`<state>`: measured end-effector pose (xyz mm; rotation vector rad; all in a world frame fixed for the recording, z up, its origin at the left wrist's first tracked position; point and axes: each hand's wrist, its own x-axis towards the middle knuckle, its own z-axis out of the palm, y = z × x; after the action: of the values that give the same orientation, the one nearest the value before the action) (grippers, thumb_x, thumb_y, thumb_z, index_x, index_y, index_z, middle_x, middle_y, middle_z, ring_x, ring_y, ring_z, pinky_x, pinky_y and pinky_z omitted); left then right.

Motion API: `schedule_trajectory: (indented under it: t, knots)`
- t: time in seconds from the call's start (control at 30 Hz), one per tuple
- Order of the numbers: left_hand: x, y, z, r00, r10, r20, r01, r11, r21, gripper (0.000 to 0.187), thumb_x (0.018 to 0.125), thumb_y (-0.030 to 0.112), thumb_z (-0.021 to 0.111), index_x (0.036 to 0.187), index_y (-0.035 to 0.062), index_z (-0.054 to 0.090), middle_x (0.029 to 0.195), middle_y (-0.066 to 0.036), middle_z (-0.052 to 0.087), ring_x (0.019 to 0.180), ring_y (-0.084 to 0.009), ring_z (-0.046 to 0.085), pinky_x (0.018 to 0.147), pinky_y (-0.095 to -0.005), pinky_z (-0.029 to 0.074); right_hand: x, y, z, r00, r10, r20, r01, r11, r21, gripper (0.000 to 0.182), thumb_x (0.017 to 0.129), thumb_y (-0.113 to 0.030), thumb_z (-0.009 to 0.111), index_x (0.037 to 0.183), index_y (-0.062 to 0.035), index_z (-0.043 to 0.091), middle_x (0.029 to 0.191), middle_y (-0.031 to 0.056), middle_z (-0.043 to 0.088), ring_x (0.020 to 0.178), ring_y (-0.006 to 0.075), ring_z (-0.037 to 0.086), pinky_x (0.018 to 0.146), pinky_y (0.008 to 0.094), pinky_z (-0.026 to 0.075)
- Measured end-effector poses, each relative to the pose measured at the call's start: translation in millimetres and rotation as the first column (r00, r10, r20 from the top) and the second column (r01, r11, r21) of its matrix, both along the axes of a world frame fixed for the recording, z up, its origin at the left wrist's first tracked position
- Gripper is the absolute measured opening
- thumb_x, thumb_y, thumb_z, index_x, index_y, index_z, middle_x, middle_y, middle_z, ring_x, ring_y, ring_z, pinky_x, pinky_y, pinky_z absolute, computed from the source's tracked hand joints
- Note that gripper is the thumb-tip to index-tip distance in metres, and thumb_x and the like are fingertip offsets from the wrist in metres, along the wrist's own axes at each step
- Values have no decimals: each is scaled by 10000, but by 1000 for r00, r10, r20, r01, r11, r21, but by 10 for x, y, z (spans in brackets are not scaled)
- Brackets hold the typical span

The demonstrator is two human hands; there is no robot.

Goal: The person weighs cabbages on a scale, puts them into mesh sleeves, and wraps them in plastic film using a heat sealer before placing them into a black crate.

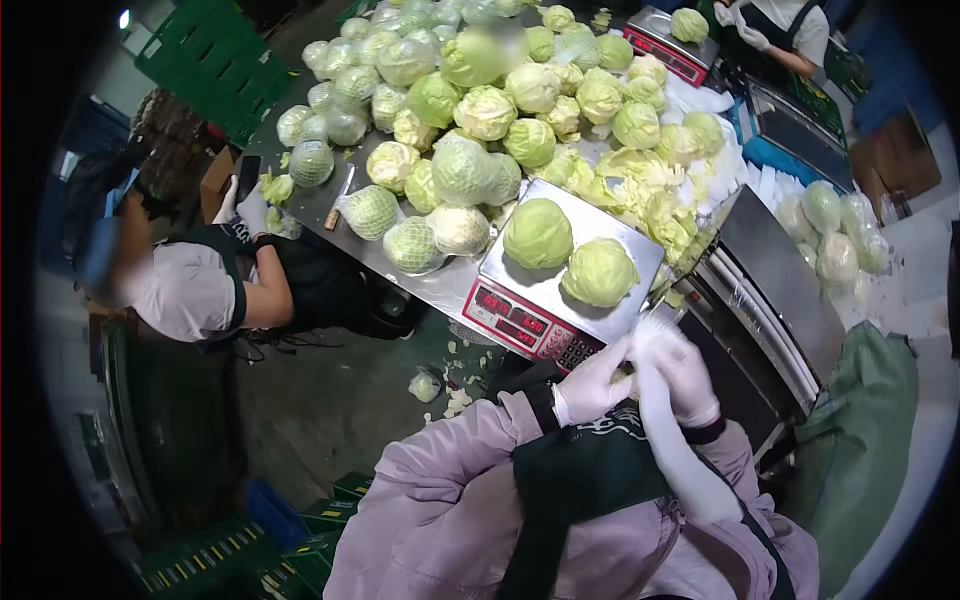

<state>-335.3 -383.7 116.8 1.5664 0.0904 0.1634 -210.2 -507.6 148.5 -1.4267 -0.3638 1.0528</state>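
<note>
My left hand (590, 388) and my right hand (684, 380), both in white gloves, are close together in front of my chest. Between them is a long white foam net (672, 450), its top bunched at the fingers and its tail hanging over my apron. The fingers of both hands are closed on its upper end; what lies between the fingertips is partly hidden. Just beyond, a cabbage (538, 234) and a second cabbage (601, 272) rest on the steel pan of a red weighing scale (530, 325) with lit red digits.
Many cabbages, some netted or bagged, are heaped on the metal table (440, 290) beyond the scale. A knife (340, 198) lies near its left edge. A co-worker (200, 290) holds a phone at the left. A wrapping machine (770, 290) stands at the right.
</note>
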Motion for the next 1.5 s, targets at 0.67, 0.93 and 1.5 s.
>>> schedule_trajectory:
  t: [0.67,0.93,1.5]
  knots:
    - [-978,1350,-1952,142,901,-409,-730,375,572,490,848,229,648,1248,13,467,1209,-217,454,1109,-347,463,974,-415,366,-262,-381,-1818,959,283,15,-271,932,-242,165,933,-143,571,1040,-19,550,934,12,578,833,73,516,783,244,452]
    - [-1116,1514,-2278,317,795,-517,-903,421,93,397,900,89,558,1277,4,464,1208,-163,521,1054,-212,532,900,-298,439,-312,-204,-1972,926,376,26,-364,912,-188,157,915,-184,606,969,-43,563,874,-1,588,804,76,522,746,246,449]
    - [-209,461,-206,997,61,-56,-70,983,-167,582,942,60,505,1452,4,230,1451,-139,337,1331,-189,341,1066,-305,319,-318,427,-369,980,-83,183,90,995,-35,138,846,-39,652,983,-57,651,985,73,608,924,171,590,770,249,502]
